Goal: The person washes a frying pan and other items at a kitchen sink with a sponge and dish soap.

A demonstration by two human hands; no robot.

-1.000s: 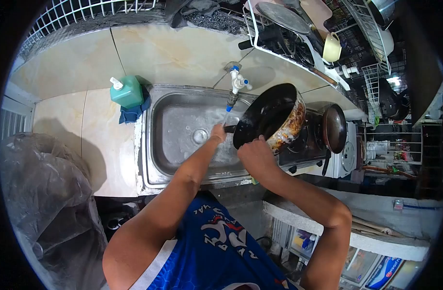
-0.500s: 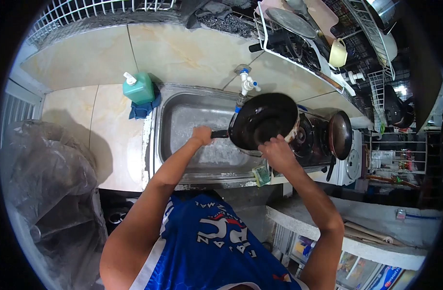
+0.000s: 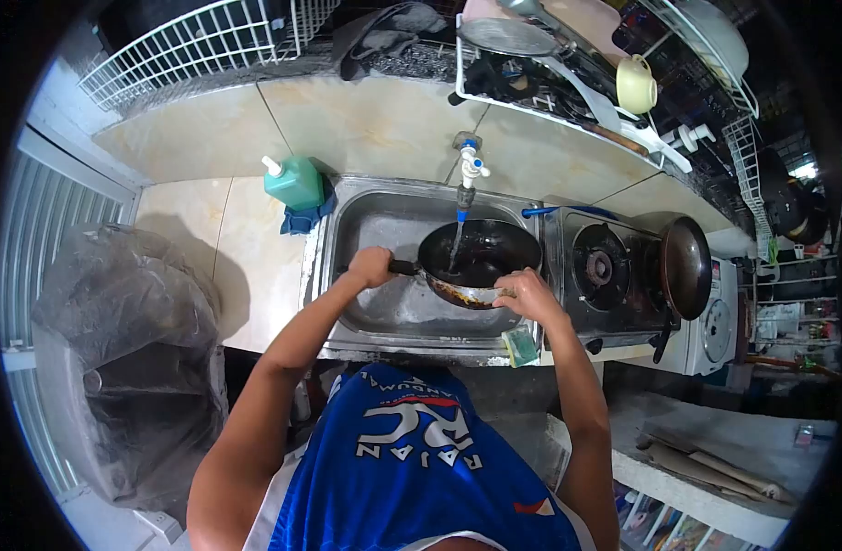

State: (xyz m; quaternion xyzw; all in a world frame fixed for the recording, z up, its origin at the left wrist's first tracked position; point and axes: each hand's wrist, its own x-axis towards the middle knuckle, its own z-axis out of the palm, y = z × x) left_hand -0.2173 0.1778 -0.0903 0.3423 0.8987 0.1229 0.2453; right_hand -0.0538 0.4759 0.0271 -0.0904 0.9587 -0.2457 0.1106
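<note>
A dark frying pan [image 3: 483, 250] is held over the right half of the steel sink [image 3: 370, 220], nearly level, its outer side stained brown and yellow. My left hand [image 3: 372, 267] is closed around the black handle. With fingers over the near right rim, my right hand [image 3: 528, 296] grips the pan's edge. Water runs from the faucet [image 3: 470, 170] into the pan. Close to my right wrist, a green and yellow sponge [image 3: 520, 346] lies on the sink's front edge.
Left of the sink, a green pump bottle [image 3: 295, 184] stands by a blue cloth [image 3: 306, 217]. A gas stove [image 3: 601, 266] adjoins on the right, with another pan [image 3: 685, 266] beyond its burner. A dish rack [image 3: 550, 106] hangs above. Plastic covers something [image 3: 136, 358] at left.
The pan has gone from tilted up, its inside facing me, to nearly level under the faucet. Water now visibly falls into it. Both hands have kept hold, and the view has shifted.
</note>
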